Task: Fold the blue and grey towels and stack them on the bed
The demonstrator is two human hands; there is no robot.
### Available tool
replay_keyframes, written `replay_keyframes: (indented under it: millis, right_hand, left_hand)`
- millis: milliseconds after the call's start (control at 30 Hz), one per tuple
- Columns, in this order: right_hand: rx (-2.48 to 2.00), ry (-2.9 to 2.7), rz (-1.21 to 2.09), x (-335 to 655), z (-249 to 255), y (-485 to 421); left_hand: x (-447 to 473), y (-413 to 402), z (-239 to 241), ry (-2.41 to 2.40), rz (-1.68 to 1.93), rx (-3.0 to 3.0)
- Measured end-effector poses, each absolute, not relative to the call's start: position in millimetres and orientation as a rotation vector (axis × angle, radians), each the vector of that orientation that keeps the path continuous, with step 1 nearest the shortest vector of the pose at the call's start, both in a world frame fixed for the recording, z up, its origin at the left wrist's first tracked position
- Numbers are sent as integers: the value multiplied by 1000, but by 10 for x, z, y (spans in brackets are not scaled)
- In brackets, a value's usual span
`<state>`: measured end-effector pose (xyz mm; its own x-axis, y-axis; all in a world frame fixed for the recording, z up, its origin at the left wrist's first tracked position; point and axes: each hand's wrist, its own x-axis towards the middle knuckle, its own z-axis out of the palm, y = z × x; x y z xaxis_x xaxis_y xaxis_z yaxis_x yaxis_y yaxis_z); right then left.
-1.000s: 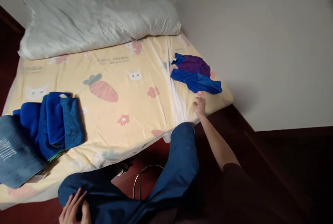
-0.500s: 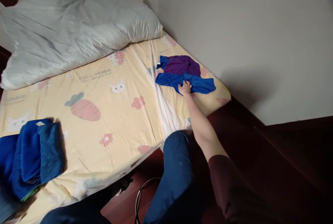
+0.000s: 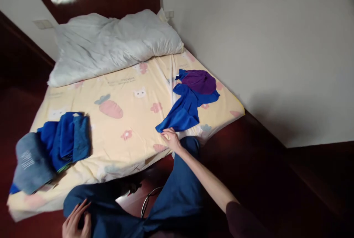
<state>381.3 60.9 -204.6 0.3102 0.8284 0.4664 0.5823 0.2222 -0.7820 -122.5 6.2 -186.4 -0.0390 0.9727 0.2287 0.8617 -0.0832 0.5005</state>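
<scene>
My right hand (image 3: 171,139) pinches a corner of a bright blue garment (image 3: 184,110) near the bed's front edge. The garment stretches from my fingers back toward a purple garment (image 3: 199,82) lying on the yellow cartoon-print sheet (image 3: 124,120). My left hand (image 3: 76,224) lies with fingers spread on my left knee in dark blue trousers (image 3: 110,212), at the bottom of the view.
A white duvet (image 3: 110,46) is bunched at the head of the bed. A pile of blue towels (image 3: 65,138) and a grey folded cloth (image 3: 31,162) lie at the left. A wall runs along the bed's right side. A metal stool ring (image 3: 149,197) shows between my legs.
My right hand reached to the blue garment, took hold of it and drew it toward the front edge of the bed. The camera view shifted; my left hand is back in view.
</scene>
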Motion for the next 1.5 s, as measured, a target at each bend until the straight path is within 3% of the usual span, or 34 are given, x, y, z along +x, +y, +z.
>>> replay_keyframes:
  millis: [300,433,733,833,1033,1267,1400,1500]
  right_hand:
    - [-1213,-1582,507,1940,-2113,-245]
    - [-1138,-1732,523,1791,-2077,-415]
    - [-1114,-1772,469,1882,-2065,-481]
    - [-1153,-1674,491,2048,-2033,-443]
    - [-1760,-966,251,2553,-2294,-130]
    - [-1815,-1127,466,2397,-2488,-80]
    - [-1544,-1418,453,2287,-2343,-187]
    - [-1377,-1686,494,2173,-2261,-285]
  left_hand:
    - [-417,-486,-1510,1501,907,1954]
    - [-159,-478,-1499,1335,855,1917]
    - [198,-69,-1805,1250,887,1014]
    - [155,-38,-1841,1352,1037,1036]
    - [-233,-24,-1794,1543,1329,1124]
    - [-523,-184,-1831,1548,1243,1261]
    - [-535,-294,-1742,1714,1027,1650]
    - [-419,-323,-1593,1581,905,2011]
